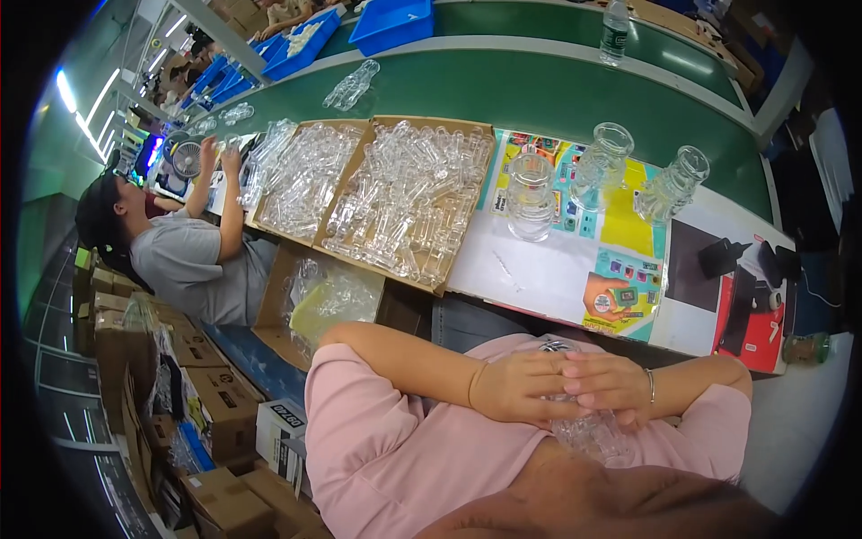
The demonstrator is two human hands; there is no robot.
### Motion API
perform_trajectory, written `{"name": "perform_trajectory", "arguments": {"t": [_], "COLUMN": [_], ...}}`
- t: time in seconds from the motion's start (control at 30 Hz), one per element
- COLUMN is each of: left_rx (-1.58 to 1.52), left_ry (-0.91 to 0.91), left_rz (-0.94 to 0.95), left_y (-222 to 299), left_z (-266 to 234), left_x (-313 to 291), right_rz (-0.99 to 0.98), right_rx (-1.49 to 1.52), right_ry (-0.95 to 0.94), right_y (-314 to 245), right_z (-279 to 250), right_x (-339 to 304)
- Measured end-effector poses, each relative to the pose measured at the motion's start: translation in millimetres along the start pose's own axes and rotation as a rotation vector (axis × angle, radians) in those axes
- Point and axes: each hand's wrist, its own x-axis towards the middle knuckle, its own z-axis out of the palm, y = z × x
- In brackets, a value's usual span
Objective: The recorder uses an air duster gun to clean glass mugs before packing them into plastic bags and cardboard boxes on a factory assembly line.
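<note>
My left hand (521,386) and my right hand (611,384) are drawn in close to my chest, their fingers overlapping. Both are wrapped round a clear ridged vessel (588,437); its shiny rim shows above the fingers and its bulging body below them. The fingers hide its middle. Three similar clear vessels with flared rims stand on the table in front of me: one on the left (532,199), one in the middle (602,171) and one on the right (673,187). Printed sheets (628,260) lie under and around them.
Left of the sheets, a cardboard tray (442,286) is heaped with clear vessels, beside a second full tray (310,180). An open carton (274,332) with plastic bags sits below. A co-worker (193,260) handles a clear piece at left. A black bottle (718,259) stands at right.
</note>
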Motion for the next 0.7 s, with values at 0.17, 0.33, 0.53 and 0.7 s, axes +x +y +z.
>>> {"name": "perform_trajectory", "arguments": {"t": [0.17, 0.33, 0.53, 0.7], "left_rx": [-0.092, -0.254, 0.229, 0.259], "left_ry": [0.216, 0.374, 1.113, 1.010], "left_rz": [-0.252, -0.808, -0.279, -0.761], "left_y": [-9, -22, -123, -239], "left_z": [6, -59, -180, -254], "left_x": [-9, -10, 24, 23], "right_rz": [0.303, 0.221, 0.374, 0.664], "right_rx": [0.045, 0.115, -0.640, -0.880], "right_ry": [0.081, 0.742, 0.488, 0.354], "right_y": [7, 37, 35, 61], "right_z": [-13, -22, -54, -42], "right_x": [18, 47, -17, -58]}}
